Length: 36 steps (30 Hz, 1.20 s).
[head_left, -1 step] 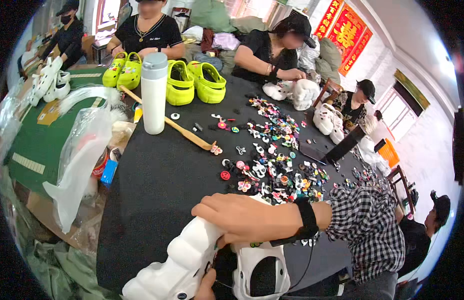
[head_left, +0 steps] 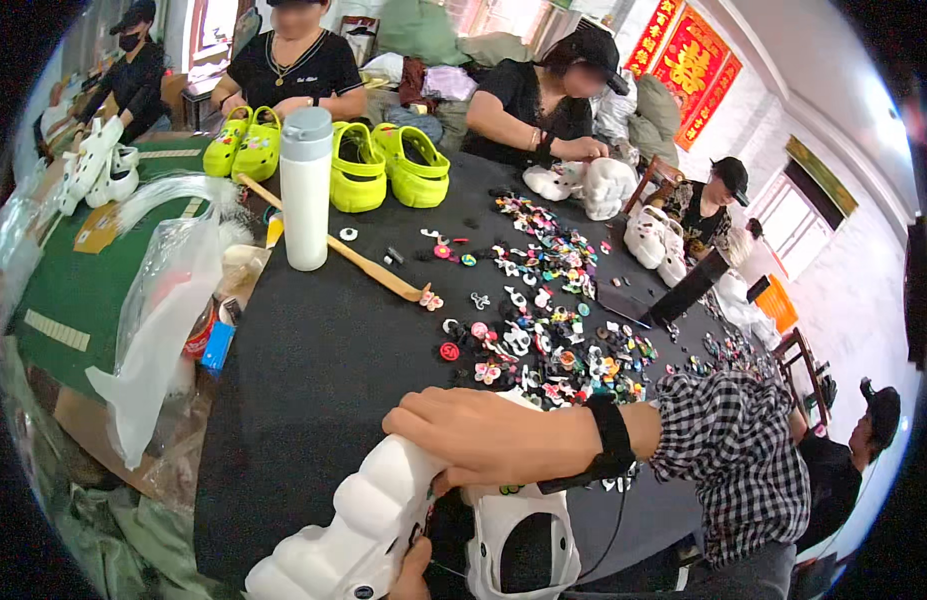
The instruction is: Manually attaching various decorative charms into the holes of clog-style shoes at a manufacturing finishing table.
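Observation:
A chunky white clog (head_left: 335,535) with a bulging, puffy sole lies tilted at the lower middle. My right hand (head_left: 483,432) comes in from the right and wraps over its upper end, fingers bent round it. Low at the picture's edge, part of my left hand (head_left: 411,572) grips the same clog by its opening; the rest of that hand is hidden. Against its right side rests a second white clog (head_left: 495,508), opening upward, which neither hand visibly holds. Just beyond my right hand spreads a heap of small colourful shoe charms (head_left: 568,345).
On the black-covered table (head_left: 293,400) stand a white bottle (head_left: 306,205) and lime-green clogs (head_left: 358,185), beside a wooden stick (head_left: 368,262). Plastic bags (head_left: 158,330) cover the green mat at left. Across the table a person (head_left: 543,110) handles white clogs (head_left: 605,190); others sit around. A thin cable (head_left: 611,550) hangs near my right wrist.

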Available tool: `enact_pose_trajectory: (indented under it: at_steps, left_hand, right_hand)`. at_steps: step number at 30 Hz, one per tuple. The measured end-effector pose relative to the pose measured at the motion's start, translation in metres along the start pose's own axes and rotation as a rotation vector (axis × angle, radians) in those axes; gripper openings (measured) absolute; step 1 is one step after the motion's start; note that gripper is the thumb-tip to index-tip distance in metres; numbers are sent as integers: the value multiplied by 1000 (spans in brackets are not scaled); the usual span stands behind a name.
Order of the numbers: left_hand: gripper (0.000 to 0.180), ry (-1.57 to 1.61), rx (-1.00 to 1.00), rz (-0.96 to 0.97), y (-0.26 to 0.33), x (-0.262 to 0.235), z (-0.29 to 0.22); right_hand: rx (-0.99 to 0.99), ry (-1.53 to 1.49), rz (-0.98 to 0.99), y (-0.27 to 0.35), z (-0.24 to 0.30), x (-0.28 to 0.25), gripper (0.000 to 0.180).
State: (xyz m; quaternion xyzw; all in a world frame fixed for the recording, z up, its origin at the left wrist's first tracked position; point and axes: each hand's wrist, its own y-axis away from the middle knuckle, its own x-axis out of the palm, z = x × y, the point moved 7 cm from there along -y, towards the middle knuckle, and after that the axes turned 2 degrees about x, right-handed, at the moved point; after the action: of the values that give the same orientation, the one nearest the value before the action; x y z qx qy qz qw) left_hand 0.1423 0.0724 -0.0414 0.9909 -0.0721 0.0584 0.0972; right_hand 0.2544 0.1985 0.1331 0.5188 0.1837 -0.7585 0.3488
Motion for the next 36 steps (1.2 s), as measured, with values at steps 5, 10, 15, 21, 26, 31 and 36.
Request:
enact_pose_trajectory:
  at_steps: [5, 10, 15, 21, 26, 31, 36]
  left_hand:
    - [36, 194, -74, -42, 5, 3, 23]
    - [29, -219, 146, -43, 8, -4, 1]
    - [27, -606, 454, 5, 12, -6, -11]
    - [29, -427, 200, -48, 8, -13, -4]
    - [32, -226, 119, -38, 3, -18, 0]
    - [34, -477, 302, 49, 1, -21, -1]
    - [35, -636, 414, 107, 3, -24, 2]
  right_hand:
    - [48, 38, 37, -5, -1, 8, 57]
    - [59, 77, -4, -3, -1, 10, 56]
    - [21, 93, -43, -5, -3, 8, 55]
    - [-10, 82, -60, 0, -3, 8, 55]
    - [15, 7, -56, 2, -5, 6, 57]
    - [18, -28, -84, 4, -3, 9, 58]
    - [-10, 94, -200, -4, 0, 6, 52]
